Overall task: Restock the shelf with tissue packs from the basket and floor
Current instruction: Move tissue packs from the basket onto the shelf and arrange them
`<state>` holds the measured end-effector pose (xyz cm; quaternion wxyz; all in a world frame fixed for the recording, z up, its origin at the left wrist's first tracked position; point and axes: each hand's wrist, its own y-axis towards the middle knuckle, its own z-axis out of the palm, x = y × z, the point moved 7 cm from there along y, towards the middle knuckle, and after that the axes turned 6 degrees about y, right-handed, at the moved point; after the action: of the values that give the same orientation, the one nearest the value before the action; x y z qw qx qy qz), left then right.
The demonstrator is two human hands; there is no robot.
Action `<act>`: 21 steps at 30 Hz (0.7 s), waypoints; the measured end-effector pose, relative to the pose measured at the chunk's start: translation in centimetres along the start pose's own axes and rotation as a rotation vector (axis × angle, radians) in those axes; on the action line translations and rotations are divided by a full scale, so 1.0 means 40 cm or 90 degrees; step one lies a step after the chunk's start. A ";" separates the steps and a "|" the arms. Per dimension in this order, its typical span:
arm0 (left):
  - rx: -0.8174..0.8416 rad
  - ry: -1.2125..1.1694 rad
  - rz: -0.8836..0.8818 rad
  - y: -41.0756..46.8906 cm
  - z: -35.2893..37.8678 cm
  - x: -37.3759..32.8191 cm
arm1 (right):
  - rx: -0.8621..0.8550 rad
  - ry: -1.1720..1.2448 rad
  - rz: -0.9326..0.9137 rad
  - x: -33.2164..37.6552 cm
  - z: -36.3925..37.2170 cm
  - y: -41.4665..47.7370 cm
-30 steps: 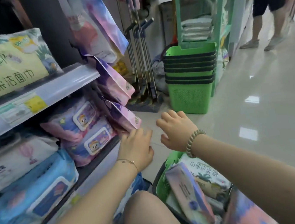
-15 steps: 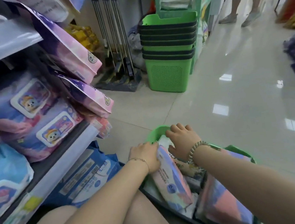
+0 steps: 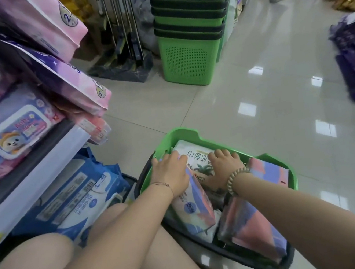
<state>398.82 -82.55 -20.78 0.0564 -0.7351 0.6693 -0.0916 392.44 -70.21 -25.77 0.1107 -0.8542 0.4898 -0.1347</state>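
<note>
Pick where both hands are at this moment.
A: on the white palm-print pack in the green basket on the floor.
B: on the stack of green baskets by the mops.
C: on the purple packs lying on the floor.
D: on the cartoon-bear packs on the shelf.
A: the left hand and the right hand both touch the white palm-print pack inside the green basket.

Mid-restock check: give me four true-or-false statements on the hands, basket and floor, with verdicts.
1. Both the left hand and right hand touch the white palm-print tissue pack in the green plastic basket. True.
2. That basket is lifted off the ground. False: it stands on the glossy tiled floor.
3. A stack of green baskets stands beyond it. True.
4. The right wrist is bare. False: it wears a beaded bracelet.
</note>
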 end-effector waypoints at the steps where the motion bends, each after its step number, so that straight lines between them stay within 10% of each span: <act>1: -0.002 -0.009 -0.008 0.002 0.003 0.001 | 0.014 0.008 0.029 -0.015 0.008 0.003; 21: -0.022 -0.112 -0.052 0.037 0.004 0.042 | 0.072 -0.029 0.176 -0.047 0.063 0.059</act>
<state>397.55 -84.37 -21.15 0.0985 -0.7677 0.6330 -0.0170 390.46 -69.60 -29.11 0.1869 -0.7738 0.5920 -0.1259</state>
